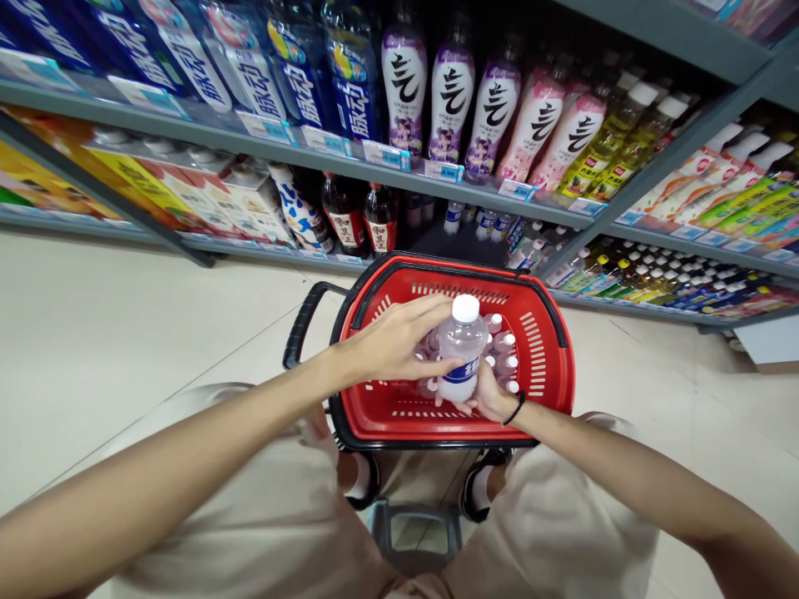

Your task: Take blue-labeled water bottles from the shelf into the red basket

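1. While both hands are on the bottle, the step in hand looks like steadying it above the red basket, where a group of white-capped bottles stands.
2. The grip is clamped on the bottle from both sides: the left hand has its fingers behind the neck and its thumb across the front, while the right hand cups the base, fingers beneath.
3. Any move from here would, I judge, call for firm support under the base and care over the bottles below.
4. The white cap points away from the person, towards the shelf; the base is at the person's end.
5. Its long axis runs nearly up and down the view, the blue label facing the camera; I cannot tell how far it truly tilts.
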The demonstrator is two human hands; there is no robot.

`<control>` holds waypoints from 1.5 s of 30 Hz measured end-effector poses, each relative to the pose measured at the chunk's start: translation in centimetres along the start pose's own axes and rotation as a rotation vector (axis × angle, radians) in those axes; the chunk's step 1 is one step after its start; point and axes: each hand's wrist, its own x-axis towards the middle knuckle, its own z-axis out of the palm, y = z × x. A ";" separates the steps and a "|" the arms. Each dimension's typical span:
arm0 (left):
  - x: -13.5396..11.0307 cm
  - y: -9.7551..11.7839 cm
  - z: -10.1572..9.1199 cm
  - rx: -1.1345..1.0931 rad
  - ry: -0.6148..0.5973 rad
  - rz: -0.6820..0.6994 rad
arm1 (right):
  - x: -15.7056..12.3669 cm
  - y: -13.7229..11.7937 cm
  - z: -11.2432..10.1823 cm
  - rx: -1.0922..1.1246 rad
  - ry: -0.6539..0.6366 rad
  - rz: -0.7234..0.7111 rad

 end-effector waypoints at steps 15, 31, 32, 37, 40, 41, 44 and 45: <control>0.2 0.1 -0.1 -0.009 0.013 0.015 | -0.1 0.2 -0.2 0.013 0.013 0.019; 0.1 0.1 0.0 0.018 -0.007 -0.011 | -0.6 -0.9 0.6 0.019 0.032 0.044; 0.1 0.1 -0.1 0.014 -0.015 -0.018 | -0.6 -1.0 0.7 0.020 0.042 0.047; 0.0 0.0 -0.1 -0.006 -0.030 -0.022 | -0.8 -1.3 0.8 0.021 0.048 0.061; 0.0 0.0 -0.1 0.005 -0.036 -0.025 | -0.8 -1.2 0.7 0.027 0.037 0.064; 0.0 0.1 -0.1 0.008 -0.040 -0.027 | -0.7 -1.1 0.7 0.027 0.033 0.060; 0.1 0.1 -0.1 0.006 -0.037 -0.024 | -0.6 -0.7 0.5 0.019 0.022 0.047; 0.1 0.1 -0.1 0.005 -0.034 -0.021 | -0.5 -0.6 0.4 0.017 0.019 0.044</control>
